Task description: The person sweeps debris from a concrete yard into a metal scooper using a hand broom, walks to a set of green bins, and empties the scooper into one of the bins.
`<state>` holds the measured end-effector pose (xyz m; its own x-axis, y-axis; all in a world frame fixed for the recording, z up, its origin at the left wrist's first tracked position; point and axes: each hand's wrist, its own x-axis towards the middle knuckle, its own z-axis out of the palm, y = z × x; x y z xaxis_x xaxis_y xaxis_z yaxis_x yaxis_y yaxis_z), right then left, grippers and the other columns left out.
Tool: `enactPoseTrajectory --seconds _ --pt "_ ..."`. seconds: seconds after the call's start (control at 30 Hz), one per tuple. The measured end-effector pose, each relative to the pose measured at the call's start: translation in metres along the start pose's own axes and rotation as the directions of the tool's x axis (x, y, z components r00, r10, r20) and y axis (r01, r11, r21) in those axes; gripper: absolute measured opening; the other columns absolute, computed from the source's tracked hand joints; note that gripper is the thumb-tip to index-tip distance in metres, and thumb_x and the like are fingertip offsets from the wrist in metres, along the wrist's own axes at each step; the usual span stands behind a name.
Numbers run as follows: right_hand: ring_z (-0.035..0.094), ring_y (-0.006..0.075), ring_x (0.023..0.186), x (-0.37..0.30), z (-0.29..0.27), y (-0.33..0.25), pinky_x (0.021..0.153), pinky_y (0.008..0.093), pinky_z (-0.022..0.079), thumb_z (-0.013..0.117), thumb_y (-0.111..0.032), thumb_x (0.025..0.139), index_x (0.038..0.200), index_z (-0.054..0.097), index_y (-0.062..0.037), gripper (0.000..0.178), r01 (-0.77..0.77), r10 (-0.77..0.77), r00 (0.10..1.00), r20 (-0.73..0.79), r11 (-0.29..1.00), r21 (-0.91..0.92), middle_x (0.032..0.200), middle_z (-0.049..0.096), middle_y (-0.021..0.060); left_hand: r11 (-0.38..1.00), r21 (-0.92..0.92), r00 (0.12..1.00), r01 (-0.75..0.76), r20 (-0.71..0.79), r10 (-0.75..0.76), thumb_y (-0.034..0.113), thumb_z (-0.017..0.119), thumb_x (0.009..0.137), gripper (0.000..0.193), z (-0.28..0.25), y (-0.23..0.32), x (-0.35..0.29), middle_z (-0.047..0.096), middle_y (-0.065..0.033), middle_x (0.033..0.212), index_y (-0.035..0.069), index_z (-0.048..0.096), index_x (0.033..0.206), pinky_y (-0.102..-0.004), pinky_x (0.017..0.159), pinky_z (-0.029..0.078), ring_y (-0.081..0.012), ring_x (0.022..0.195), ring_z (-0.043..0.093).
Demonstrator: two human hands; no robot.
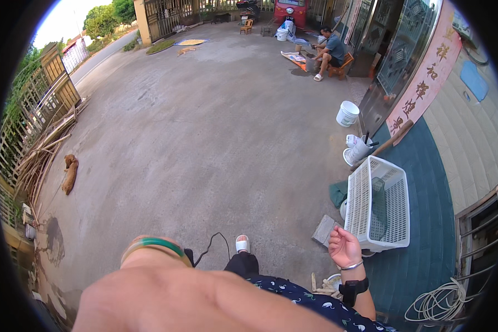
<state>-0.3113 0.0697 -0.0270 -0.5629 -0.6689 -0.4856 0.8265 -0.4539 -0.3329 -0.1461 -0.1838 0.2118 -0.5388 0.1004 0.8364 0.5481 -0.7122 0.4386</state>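
Observation:
My left forearm stretches across the bottom of the head view, a green bangle at its wrist. Only a sliver of my left hand (156, 240) shows past the bangle, its fingers hidden. My right hand (345, 248) is raised at the lower right, palm turned up and fingers curled in, with nothing visible in them. A silver bracelet and a black watch (353, 290) are on that wrist. Just beyond this hand lie a grey block (325, 229) and a white plastic crate (361, 207) tipped on its side. Below it, pale stick-like pieces (321, 285) lie by a white container.
White buckets (347, 113) stand along the right wall. A coiled pale hose (437, 301) lies at the lower right. A brown dog (69, 174) rests near poles (44, 149) on the left. A person (331, 50) sits on a wooden chair at the far right.

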Motion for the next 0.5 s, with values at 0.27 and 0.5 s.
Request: enactPoseTrajectory --seconds 0.27,0.5 --pt "0.047 0.0113 0.058 0.125 0.046 -0.095 0.049 0.021 0.039 0.047 -0.012 0.082 0.085 0.053 -0.0054 0.01 0.185 -0.183 0.981 -0.067 0.982 0.025 0.072 0.052 0.0035 0.931 -0.246 0.899 0.27 0.411 -0.152 0.023 0.06 0.073 0.035 -0.166 0.02 0.06 0.052 -0.017 0.078 -0.01 0.056 0.084 -0.0381 0.058 0.036 -0.0235 0.066 0.048" --pt "0.047 0.0114 0.058 0.227 0.058 -0.167 0.05 0.0214 0.039 0.049 -0.013 0.08 0.087 0.053 -0.0058 0.01 0.298 -0.299 0.947 -0.116 0.954 -0.028 0.074 0.053 0.0041 0.833 -0.355 0.754 0.425 0.648 -0.109 0.03 0.059 0.074 0.042 -0.309 0.001 0.122 0.052 -0.0187 0.08 -0.011 0.054 0.085 -0.0424 0.06 0.036 -0.0258 0.068 0.049"
